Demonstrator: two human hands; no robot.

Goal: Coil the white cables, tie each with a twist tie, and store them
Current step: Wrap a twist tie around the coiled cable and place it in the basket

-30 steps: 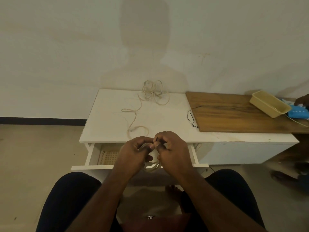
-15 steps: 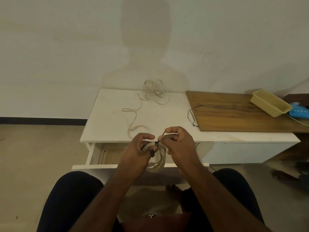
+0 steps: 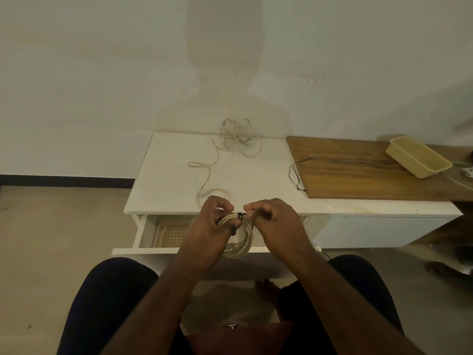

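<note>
left grip (image 3: 210, 226) holds coil (image 3: 240, 242) | right grip (image 3: 271, 219) pinches tie (image 3: 240, 215) | drawer (image 3: 146, 234) lower centre: basket (image 3: 170, 233) | tub (image 3: 417, 156) upper right

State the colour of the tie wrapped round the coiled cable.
Black; the twist tie shows in the head view, on the coiled cable.

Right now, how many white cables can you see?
2. One coiled cable is held in the left hand and right hand. One loose cable lies tangled on the white table. The drawer may hide more.
</note>
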